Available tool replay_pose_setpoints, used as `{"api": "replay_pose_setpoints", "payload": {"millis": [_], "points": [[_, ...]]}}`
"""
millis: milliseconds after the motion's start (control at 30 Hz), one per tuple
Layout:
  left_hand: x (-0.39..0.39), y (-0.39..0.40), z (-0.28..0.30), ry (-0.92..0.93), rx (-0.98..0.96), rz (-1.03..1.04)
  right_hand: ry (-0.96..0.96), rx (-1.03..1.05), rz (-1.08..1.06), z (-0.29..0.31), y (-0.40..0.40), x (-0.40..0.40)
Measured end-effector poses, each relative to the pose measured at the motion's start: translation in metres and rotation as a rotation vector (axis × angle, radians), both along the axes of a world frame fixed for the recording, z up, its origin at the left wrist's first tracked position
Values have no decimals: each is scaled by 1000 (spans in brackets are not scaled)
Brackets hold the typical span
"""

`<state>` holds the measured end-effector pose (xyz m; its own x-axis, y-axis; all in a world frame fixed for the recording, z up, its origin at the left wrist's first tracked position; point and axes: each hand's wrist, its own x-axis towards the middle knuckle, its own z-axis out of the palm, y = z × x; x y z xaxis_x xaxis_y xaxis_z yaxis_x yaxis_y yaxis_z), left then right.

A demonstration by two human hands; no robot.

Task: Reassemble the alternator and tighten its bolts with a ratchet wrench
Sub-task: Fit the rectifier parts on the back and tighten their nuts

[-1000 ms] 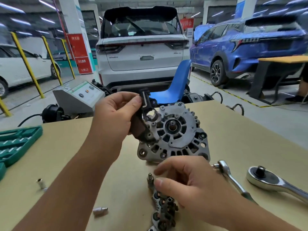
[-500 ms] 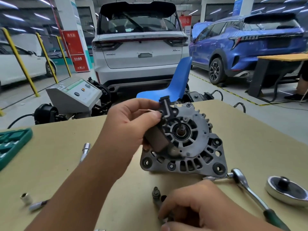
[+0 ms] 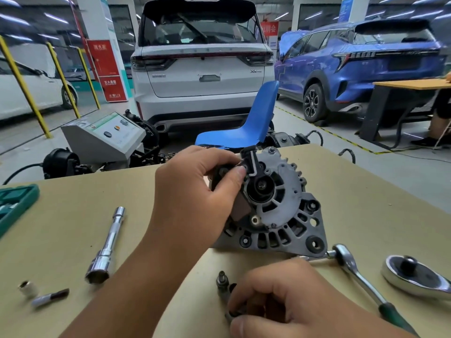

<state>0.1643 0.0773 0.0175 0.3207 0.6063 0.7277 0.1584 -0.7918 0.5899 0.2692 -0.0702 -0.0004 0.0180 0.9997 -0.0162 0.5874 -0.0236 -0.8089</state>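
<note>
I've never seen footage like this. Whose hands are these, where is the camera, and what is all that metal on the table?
No robot here: a person wears a camera on the head, so you look down at their own two hands. The left hand holds a black part against the alternator, a car's generator, which stands on the table. The right hand grips small parts near the bottom edge; what exactly is hidden. A bolt stands beside it. Right of that lie two ratchets. On the left lie an extension bar, a small socket, a bit and a green tool case. Cars are parked behind.
</note>
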Motion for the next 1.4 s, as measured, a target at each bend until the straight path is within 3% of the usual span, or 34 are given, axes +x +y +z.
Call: {"api": "replay_pose_setpoints", "payload": {"millis": [233, 400, 500, 700, 900, 1133, 1267, 1400], "points": [[4, -8, -5, -25, -21, 22, 94, -34, 9, -6, 2, 2], [4, -25, -1, 242, 102, 141, 112, -37, -6, -10, 1, 2], [8, -28, -4, 289, 156, 186, 107, -33, -3, -9, 0, 3], [3, -17, 1, 128, 103, 139, 48, -28, 9, -6, 2, 3], [-3, -11, 11, -118, -94, 108, 25, -2, 26, -8, 4, 6], [-10, 7, 18, -543, -437, -59, 35, 0, 17, -10, 2, 7], [-9, 8, 14, -511, -461, -77, -89, -6, -6, -11, 2, 8], [-3, -2, 7, -339, -306, -73, -219, -23, -4, -13, 1, 7]]}}
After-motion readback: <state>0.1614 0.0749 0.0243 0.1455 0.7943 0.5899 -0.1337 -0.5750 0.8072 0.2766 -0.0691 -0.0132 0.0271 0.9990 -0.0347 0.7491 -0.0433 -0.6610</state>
